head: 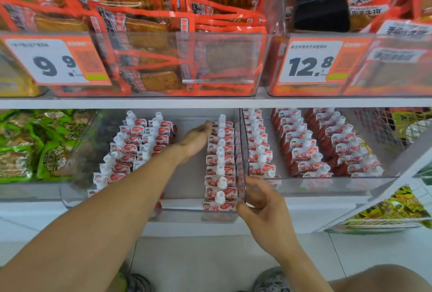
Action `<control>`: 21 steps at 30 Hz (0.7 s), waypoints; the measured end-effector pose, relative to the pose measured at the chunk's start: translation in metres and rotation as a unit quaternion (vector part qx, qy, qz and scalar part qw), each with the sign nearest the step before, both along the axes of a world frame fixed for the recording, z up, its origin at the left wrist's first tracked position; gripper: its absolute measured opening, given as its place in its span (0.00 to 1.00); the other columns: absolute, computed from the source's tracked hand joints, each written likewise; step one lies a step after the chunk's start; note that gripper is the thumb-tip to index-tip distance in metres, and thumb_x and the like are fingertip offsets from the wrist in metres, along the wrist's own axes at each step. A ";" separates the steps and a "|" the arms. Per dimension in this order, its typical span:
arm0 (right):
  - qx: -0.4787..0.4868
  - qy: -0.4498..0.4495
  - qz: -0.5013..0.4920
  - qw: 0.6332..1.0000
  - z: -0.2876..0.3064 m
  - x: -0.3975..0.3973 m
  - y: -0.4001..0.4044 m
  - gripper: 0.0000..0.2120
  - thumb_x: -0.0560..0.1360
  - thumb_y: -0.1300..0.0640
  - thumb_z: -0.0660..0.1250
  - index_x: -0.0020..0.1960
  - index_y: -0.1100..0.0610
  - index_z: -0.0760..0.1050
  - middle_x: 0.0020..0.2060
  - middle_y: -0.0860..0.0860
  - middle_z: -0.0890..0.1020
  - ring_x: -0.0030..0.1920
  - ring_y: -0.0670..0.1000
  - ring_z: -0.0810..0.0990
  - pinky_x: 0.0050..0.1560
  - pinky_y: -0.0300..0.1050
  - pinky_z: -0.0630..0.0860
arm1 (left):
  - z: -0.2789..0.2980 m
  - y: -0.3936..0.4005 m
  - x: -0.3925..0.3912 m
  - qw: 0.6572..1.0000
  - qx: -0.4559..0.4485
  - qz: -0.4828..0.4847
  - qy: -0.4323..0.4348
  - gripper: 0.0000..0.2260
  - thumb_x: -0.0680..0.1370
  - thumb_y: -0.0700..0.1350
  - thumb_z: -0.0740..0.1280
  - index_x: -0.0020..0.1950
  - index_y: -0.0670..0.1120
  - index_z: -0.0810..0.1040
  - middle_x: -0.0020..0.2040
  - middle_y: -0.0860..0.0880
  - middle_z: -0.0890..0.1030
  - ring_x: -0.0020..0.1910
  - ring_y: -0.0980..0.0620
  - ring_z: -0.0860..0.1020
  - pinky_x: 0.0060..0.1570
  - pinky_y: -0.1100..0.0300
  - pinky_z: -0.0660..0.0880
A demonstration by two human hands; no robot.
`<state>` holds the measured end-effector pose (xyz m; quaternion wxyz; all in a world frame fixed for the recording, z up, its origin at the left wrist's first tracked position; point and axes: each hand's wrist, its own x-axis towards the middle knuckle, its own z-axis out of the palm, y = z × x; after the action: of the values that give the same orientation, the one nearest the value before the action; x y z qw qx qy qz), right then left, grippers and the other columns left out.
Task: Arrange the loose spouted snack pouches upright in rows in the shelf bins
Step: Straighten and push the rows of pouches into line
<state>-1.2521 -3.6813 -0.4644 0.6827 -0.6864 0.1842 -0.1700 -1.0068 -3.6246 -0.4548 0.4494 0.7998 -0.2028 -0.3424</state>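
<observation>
The clear bin at lower centre holds spouted pouches upright in rows. The left hand, fingers straight, presses against the rear of the right-hand row, apparently aligning it. The right hand grips the bin's front corner, likely steadying it.

clear glossy plastic bin showing smooth walls, pouches looking like glossy printed film with matt white plastic spouts, at 12 o'clock orange packets gleaming shiny film, paper price tags sitting matt
</observation>
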 end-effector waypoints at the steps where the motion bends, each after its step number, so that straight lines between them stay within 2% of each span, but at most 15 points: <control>1: 0.001 -0.001 -0.006 1.000 0.000 -0.001 0.001 0.22 0.74 0.72 0.68 0.64 0.56 0.76 0.56 0.49 0.85 0.60 0.49 0.82 0.57 0.49 0.81 | 0.001 0.007 0.005 1.000 0.012 0.007 -0.009 0.29 0.81 0.61 0.54 0.79 0.51 0.53 0.79 0.53 0.54 0.77 0.50 0.55 0.75 0.52 0.54; 4: -0.002 0.001 -0.019 1.000 -0.001 -0.002 0.004 0.22 0.75 0.70 0.68 0.66 0.55 0.76 0.56 0.48 0.84 0.60 0.48 0.82 0.58 0.49 0.80 | 0.002 0.040 -0.002 0.995 0.088 -0.008 -0.047 0.32 0.80 0.59 0.60 0.79 0.47 0.54 0.79 0.50 0.54 0.76 0.48 0.58 0.73 0.47 0.60; 5: -0.007 0.003 -0.021 1.000 0.000 -0.001 0.003 0.22 0.75 0.70 0.68 0.66 0.55 0.76 0.56 0.47 0.84 0.60 0.47 0.82 0.58 0.49 0.80 | 0.002 0.053 -0.013 0.994 0.099 -0.035 -0.036 0.33 0.79 0.59 0.62 0.78 0.47 0.55 0.79 0.50 0.55 0.75 0.48 0.60 0.73 0.47 0.62; 7: -0.021 0.008 -0.020 1.000 0.001 0.000 0.003 0.22 0.75 0.71 0.68 0.66 0.54 0.76 0.55 0.47 0.85 0.59 0.47 0.82 0.59 0.48 0.80 | 0.006 0.073 -0.045 0.992 0.084 -0.090 0.038 0.33 0.77 0.59 0.64 0.78 0.48 0.58 0.77 0.52 0.61 0.71 0.49 0.67 0.71 0.47 0.65; 8: -0.027 0.010 -0.020 0.999 0.001 0.001 0.003 0.22 0.75 0.71 0.68 0.66 0.54 0.76 0.55 0.47 0.85 0.59 0.47 0.82 0.58 0.47 0.80 | 0.010 0.077 -0.062 0.988 0.057 -0.122 0.071 0.30 0.78 0.58 0.64 0.77 0.50 0.62 0.74 0.53 0.67 0.69 0.52 0.71 0.70 0.49 0.67; 10: -0.038 0.013 -0.021 0.999 0.002 0.000 0.004 0.23 0.74 0.71 0.67 0.66 0.55 0.76 0.54 0.47 0.85 0.58 0.47 0.83 0.58 0.46 0.80 | 0.017 0.074 -0.086 0.982 0.022 -0.181 0.053 0.21 0.80 0.54 0.62 0.73 0.52 0.68 0.69 0.56 0.74 0.66 0.57 0.73 0.69 0.54 0.68; 12: -0.045 0.016 -0.027 0.998 0.003 -0.001 0.005 0.23 0.74 0.71 0.68 0.66 0.55 0.76 0.54 0.48 0.85 0.58 0.47 0.83 0.58 0.46 0.80 | 0.024 0.069 -0.091 0.981 0.020 -0.191 0.037 0.19 0.81 0.52 0.62 0.71 0.51 0.70 0.66 0.56 0.76 0.65 0.58 0.74 0.69 0.57 0.68; 14: -0.046 0.017 -0.029 0.998 0.003 -0.002 0.005 0.22 0.75 0.70 0.68 0.66 0.54 0.76 0.55 0.48 0.85 0.58 0.47 0.83 0.59 0.47 0.80 | 0.027 0.071 -0.082 0.980 0.046 -0.174 0.080 0.18 0.79 0.53 0.66 0.66 0.48 0.76 0.61 0.52 0.81 0.60 0.54 0.78 0.65 0.53 0.72; 16: -0.045 0.017 -0.025 0.999 0.004 -0.003 0.005 0.22 0.75 0.69 0.69 0.66 0.54 0.76 0.55 0.47 0.85 0.58 0.47 0.82 0.59 0.47 0.80 | 0.031 0.077 -0.074 0.980 0.100 -0.149 0.081 0.21 0.75 0.56 0.71 0.59 0.42 0.78 0.55 0.46 0.83 0.52 0.50 0.83 0.59 0.49 0.77; 18: -0.049 0.019 -0.027 0.998 0.003 -0.003 0.005 0.22 0.75 0.69 0.69 0.66 0.54 0.76 0.55 0.47 0.85 0.59 0.47 0.82 0.59 0.48 0.80 | 0.034 0.074 -0.074 0.978 0.112 -0.150 0.093 0.16 0.76 0.50 0.71 0.56 0.38 0.80 0.52 0.44 0.84 0.51 0.49 0.83 0.56 0.52 0.79; 21: -0.062 0.021 -0.028 0.997 0.001 -0.002 0.006 0.23 0.75 0.69 0.68 0.66 0.52 0.75 0.55 0.46 0.85 0.58 0.46 0.82 0.59 0.49 0.80 | 0.037 0.065 -0.079 0.974 0.105 -0.152 0.128 0.06 0.78 0.41 0.69 0.51 0.40 0.81 0.50 0.46 0.85 0.54 0.50 0.82 0.58 0.57 0.77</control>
<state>-1.2545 -3.6757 -0.4631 0.6296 -0.7255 0.2068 -0.1856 -1.0860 -3.5594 -0.4173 0.3281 0.7518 -0.2260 -0.5254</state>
